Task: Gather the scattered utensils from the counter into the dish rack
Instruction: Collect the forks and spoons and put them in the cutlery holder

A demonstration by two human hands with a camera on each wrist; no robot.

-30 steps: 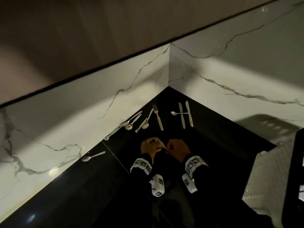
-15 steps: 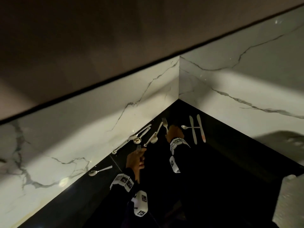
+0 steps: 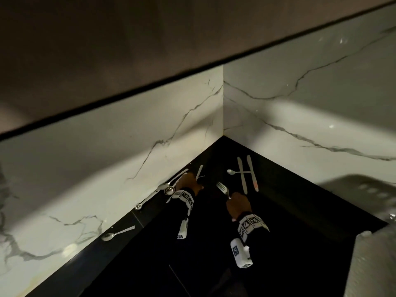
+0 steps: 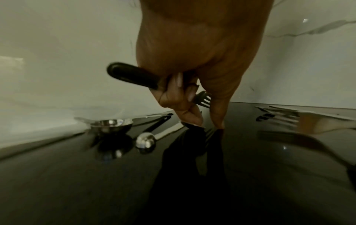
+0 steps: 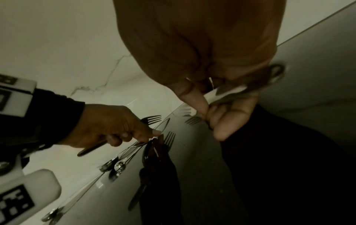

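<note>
Hidden: the dish rack (image 3: 374, 260) is only a pale shape cut off at the lower right edge of the head view; both wrist views are dim and blurred.
Surface: a glossy black table (image 3: 300, 221) in a corner, mirroring the cutlery.
Room: white veined marble walls (image 3: 107, 159) meet at the corner under a dark band.
Left hand (image 3: 188, 185): its grip is curled round a dark-handled fork (image 4: 133, 76), with fingertips (image 4: 194, 120) down on the table by a spoon (image 4: 146, 140) near the wall.
Right hand (image 3: 239, 205): its grip pinches a silver fork (image 3: 222, 188), tines pointing up and away.
Still on the table: two knives (image 3: 243, 179) side by side with a small spoon (image 3: 232, 172) across them; measuring spoons (image 3: 169, 189) along the wall; a lone spoon (image 3: 113, 233) farther left.
</note>
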